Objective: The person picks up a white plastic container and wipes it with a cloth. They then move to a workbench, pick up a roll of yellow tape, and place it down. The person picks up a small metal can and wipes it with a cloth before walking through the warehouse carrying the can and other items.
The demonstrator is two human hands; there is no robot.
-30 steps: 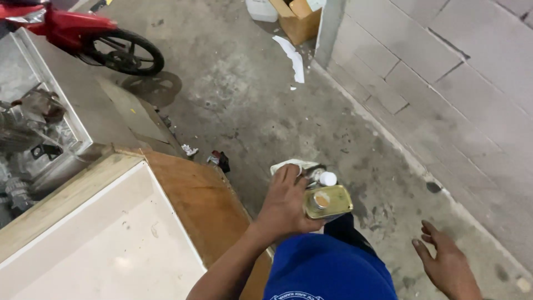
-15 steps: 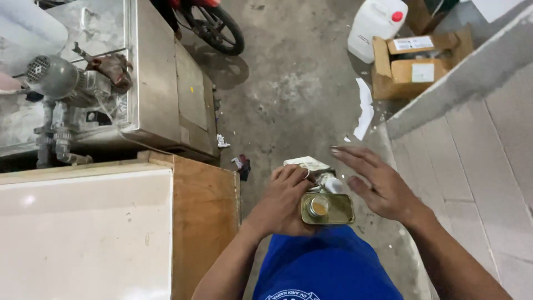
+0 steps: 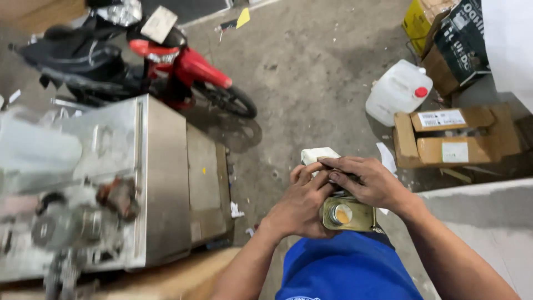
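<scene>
Both hands are working together just above the person's blue-clad lap. Left hand is clamping the near side of a small olive tin can, fingers wrapped round it. Right hand is lying over the top of it, fingertips meeting the left's at the far end, where a white box-like bit is poking out; can't tell if that's part of the can or a separate item. The can's round opening w/ a yellowish inside is facing up, uncapped as far as the view shows.

Left of the hands: a steel machine cabinet w/ blurred pump parts on top. Beyond that, a red motorbike. Far-right of the hands: a white jug w/ red cap and open cardboard boxes on the concrete floor. A grey wall is running along the right.

Risks, as I judge them: the opening is looking uncovered, so tipping the can while fiddling at its far end could spill the contents onto lap and floor. The grip is crowded, both hands bunching on a small slick tin, so a slip could drop it. The cut metal rim could nick a fingertip. The view's blurry at left, so detail there is unsure.
</scene>
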